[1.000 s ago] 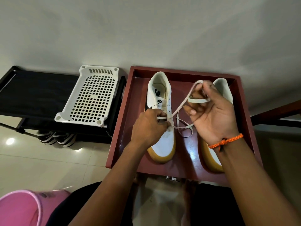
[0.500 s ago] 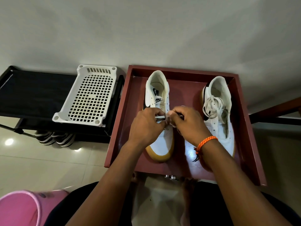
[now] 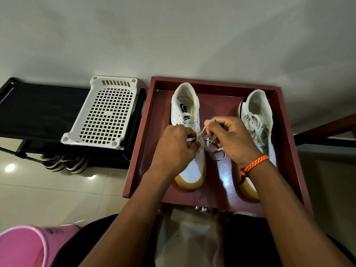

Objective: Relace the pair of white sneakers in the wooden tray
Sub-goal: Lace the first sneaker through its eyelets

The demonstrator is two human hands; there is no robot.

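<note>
Inside wooden tray [image 3: 140, 151]: left sneaker [image 3: 189, 116] and right sneaker [image 3: 256, 110]. Left hand [image 3: 173, 149] pinches white lace [image 3: 209, 140] at left sneaker; right hand [image 3: 234, 139] grips lace too.

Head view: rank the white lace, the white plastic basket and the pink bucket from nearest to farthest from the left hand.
1. White lace: pinched at the left hand's fingertips, over the left sneaker.
2. White plastic basket: off to the left, on the black rack.
3. Pink bucket: bottom-left corner, on the floor.
</note>
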